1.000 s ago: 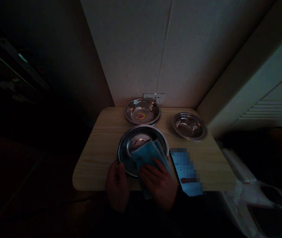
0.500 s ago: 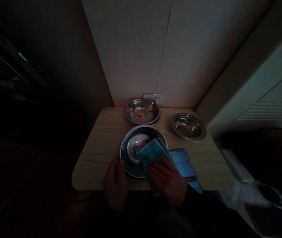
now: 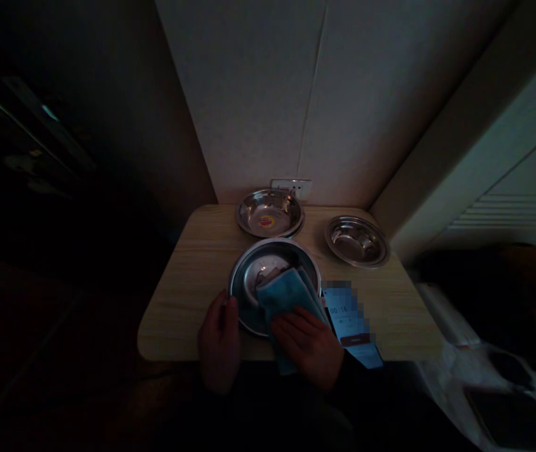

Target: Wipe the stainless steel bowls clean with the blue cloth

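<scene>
A large steel bowl sits near the front of a small wooden table. My left hand grips its left rim, fingers curled over the edge. My right hand presses a folded blue cloth into the bowl's right side, fingers closed on the cloth.
Two smaller steel bowls stand at the back: one with a red sticker, stacked, and one to the right. A phone with a lit screen lies by my right hand. A wall socket is behind. The surroundings are dark.
My right hand and the cloth slid right, then back a little left inside the bowl. My left hand stayed on the rim.
</scene>
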Demonstrator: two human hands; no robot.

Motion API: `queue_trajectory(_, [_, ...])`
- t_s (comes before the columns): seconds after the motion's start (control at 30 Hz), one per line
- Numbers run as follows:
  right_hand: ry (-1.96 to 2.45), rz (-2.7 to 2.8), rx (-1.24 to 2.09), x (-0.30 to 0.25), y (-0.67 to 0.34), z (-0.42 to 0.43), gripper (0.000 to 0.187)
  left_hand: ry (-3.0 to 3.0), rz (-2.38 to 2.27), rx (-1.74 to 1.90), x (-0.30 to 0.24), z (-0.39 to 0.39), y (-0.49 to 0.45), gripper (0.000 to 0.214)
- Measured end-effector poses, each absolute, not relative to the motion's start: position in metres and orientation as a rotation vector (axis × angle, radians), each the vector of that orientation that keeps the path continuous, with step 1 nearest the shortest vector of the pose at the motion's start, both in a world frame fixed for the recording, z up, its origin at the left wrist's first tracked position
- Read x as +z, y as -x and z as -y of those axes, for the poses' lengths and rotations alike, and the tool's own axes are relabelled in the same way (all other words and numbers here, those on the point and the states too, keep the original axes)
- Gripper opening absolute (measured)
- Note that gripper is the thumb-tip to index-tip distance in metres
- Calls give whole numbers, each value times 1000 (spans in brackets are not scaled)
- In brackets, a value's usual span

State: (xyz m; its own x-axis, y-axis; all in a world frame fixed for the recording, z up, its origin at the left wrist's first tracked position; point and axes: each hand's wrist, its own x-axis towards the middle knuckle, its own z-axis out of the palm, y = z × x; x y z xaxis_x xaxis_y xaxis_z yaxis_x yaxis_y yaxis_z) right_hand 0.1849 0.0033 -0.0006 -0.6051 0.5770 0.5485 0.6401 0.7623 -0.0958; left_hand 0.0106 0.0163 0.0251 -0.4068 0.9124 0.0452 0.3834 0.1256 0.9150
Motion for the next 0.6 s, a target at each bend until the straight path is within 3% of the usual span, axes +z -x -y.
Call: queue_trajectory(0.6, [1064, 2179, 13, -10, -136, -4, 25, -1305, -1919, 1121, 7, 1, -12, 36])
